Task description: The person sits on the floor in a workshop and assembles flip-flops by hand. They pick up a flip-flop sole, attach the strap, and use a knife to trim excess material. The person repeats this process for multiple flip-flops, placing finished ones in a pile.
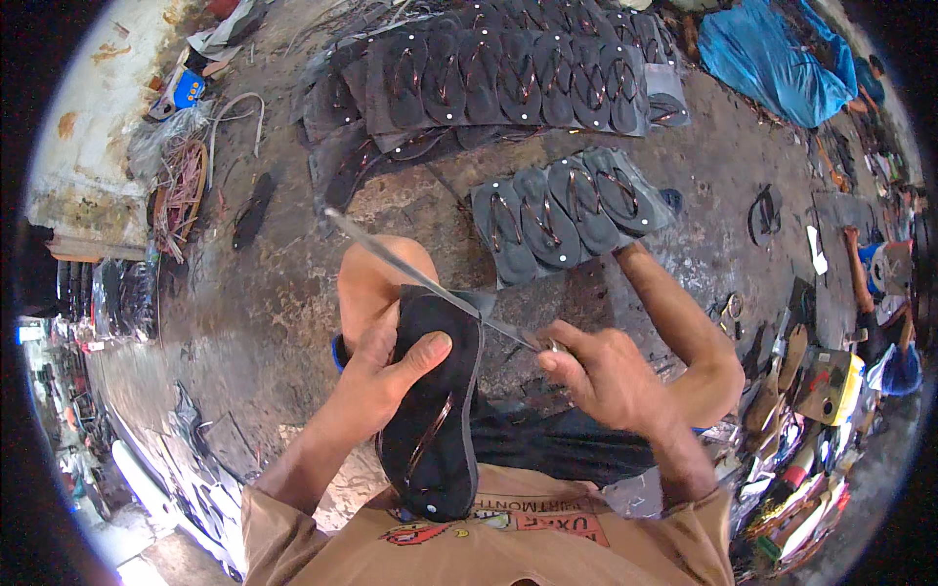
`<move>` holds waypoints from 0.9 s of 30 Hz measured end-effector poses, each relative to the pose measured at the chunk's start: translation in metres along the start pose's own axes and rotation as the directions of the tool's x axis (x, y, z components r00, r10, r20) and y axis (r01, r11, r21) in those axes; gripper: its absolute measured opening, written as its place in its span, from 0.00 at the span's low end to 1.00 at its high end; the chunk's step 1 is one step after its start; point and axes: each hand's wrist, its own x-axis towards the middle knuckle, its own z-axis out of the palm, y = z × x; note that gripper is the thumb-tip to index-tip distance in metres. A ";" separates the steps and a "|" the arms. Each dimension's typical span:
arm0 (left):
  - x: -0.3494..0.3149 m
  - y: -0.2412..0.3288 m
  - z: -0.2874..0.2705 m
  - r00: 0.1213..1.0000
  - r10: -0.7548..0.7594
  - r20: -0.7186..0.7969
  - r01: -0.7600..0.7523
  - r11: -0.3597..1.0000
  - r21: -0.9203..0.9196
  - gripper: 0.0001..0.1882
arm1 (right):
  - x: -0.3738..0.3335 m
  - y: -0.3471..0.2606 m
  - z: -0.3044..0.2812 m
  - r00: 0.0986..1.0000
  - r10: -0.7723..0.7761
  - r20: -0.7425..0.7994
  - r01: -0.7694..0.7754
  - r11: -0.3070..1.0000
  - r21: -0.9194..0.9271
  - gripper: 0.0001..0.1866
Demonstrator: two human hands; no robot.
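Note:
My left hand grips a black flip-flop with a shiny brown strap, thumb on top of the sole. The sandal hangs lengthwise before my shirt, its toe end pointing away from me. In my right hand is the handle of a long thin knife. The blade slants up to the left across the toe end of the sole, at its right edge. A small grey flap of sole material sticks out beside the blade there. Exactly how deep the blade sits in it, I cannot tell.
Ahead on the floor lies a slab of joined flip-flops. Beyond it is a larger row of them. A blue plastic sheet lies far right, a yellow box among tools at right. Bundled strips lie left.

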 end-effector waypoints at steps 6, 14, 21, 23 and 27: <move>0.002 0.015 0.005 0.995 -0.095 0.028 0.094 0.995 0.017 0.27 | 0.060 -0.017 -0.043 0.952 -0.246 0.182 0.256 0.966 -0.034 0.34; 0.017 0.036 -0.011 0.980 -0.167 0.107 0.183 0.969 -0.164 0.27 | 0.046 -0.024 -0.046 0.933 -0.352 0.070 0.296 0.865 0.404 0.36; 0.060 -0.029 0.072 0.876 0.359 -0.321 -0.481 0.625 -0.615 0.20 | 0.031 -0.014 0.038 0.767 0.024 -0.641 0.481 0.639 0.600 0.30; 0.081 0.002 0.085 0.891 0.239 -0.386 -0.448 0.597 -0.666 0.19 | 0.033 -0.011 0.044 0.712 0.060 -0.700 0.416 0.767 0.489 0.25; 0.086 0.016 0.076 0.906 0.144 -0.397 -0.406 0.558 -0.724 0.16 | -0.021 0.022 0.105 0.740 0.055 -0.670 0.177 0.946 0.272 0.16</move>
